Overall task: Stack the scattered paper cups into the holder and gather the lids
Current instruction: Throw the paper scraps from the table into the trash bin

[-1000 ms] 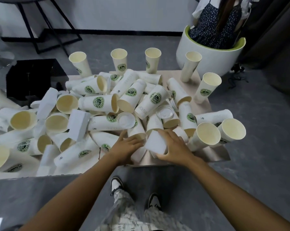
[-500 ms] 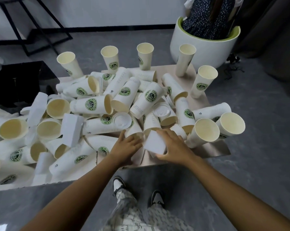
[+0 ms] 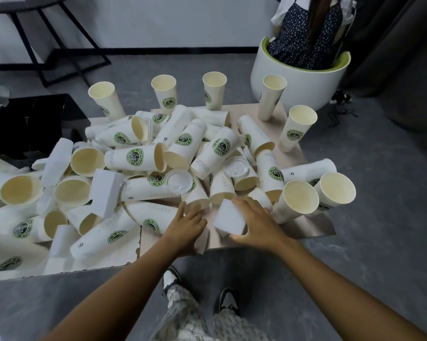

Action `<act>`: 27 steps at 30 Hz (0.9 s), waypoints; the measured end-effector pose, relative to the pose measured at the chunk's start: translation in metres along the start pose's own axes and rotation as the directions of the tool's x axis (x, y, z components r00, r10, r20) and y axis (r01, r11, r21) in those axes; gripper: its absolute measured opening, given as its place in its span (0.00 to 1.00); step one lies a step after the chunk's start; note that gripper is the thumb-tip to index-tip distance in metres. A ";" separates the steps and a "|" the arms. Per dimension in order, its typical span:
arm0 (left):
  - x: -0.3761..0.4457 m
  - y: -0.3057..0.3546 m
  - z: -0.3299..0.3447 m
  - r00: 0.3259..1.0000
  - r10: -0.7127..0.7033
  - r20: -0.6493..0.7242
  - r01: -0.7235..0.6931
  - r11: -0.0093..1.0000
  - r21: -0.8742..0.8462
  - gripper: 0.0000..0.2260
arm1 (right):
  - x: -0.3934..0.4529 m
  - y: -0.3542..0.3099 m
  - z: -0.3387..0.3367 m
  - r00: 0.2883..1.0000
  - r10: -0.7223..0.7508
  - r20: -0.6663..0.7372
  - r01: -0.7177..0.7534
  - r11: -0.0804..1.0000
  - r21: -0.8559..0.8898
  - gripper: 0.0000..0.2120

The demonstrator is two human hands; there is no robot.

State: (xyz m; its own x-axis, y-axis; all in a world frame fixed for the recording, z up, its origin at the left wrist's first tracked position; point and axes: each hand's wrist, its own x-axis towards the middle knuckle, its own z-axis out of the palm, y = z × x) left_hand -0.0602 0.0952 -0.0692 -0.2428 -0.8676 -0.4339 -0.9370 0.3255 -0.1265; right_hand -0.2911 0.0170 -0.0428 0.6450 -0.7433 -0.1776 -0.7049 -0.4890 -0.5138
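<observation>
A heap of white paper cups with green logos (image 3: pixel 138 157) covers the low table (image 3: pixel 313 230); several stand upright at the back (image 3: pixel 213 89). Two clear plastic lids (image 3: pixel 179 180) (image 3: pixel 237 168) lie on top of the pile. White cardboard sleeves (image 3: pixel 106 191) lie among the cups on the left. My right hand (image 3: pixel 259 223) grips a white sleeve-like piece (image 3: pixel 228 219) at the table's near edge. My left hand (image 3: pixel 185 226) rests beside it, fingers on a lying cup (image 3: pixel 196 199); whether it grips the cup is hidden.
A black box (image 3: pixel 28 124) sits at the table's left rear. A round white and green chair (image 3: pixel 293 77) with a seated person stands behind right. Black table legs (image 3: pixel 60 52) rise at the far left. My shoes (image 3: pixel 228 301) are on grey floor below.
Both hands stay at the same spot by the table's near edge. The view has shifted slightly.
</observation>
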 end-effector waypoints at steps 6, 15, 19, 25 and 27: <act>-0.007 0.006 0.007 0.998 -0.015 -0.056 0.012 0.998 -0.057 0.34 | -0.004 0.003 0.002 1.000 0.014 0.012 -0.014 1.000 -0.003 0.46; -0.013 -0.004 0.019 0.954 -0.065 -0.294 -0.008 0.971 -0.241 0.35 | -0.004 0.004 -0.001 1.000 -0.006 0.000 0.006 1.000 0.012 0.45; -0.024 -0.007 -0.003 0.900 -0.162 -0.405 -0.041 0.893 -0.447 0.39 | 0.000 0.000 -0.012 1.000 -0.017 -0.017 0.018 0.998 0.052 0.43; -0.043 -0.018 -0.029 0.830 -0.370 -0.417 0.033 0.779 -0.626 0.34 | 0.006 -0.014 -0.034 0.994 -0.060 -0.089 0.069 0.993 0.097 0.45; -0.054 -0.019 -0.035 0.788 -0.445 -0.425 0.053 0.738 -0.673 0.34 | 0.007 -0.020 -0.036 0.990 -0.085 -0.110 0.099 0.986 0.131 0.44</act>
State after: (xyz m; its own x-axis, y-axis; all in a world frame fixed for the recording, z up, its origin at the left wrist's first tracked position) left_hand -0.0383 0.1226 -0.0123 0.1185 -0.9885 0.0935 -0.8732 -0.0589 0.4838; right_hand -0.2828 0.0054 -0.0039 0.6663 -0.7446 -0.0399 -0.5928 -0.4965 -0.6341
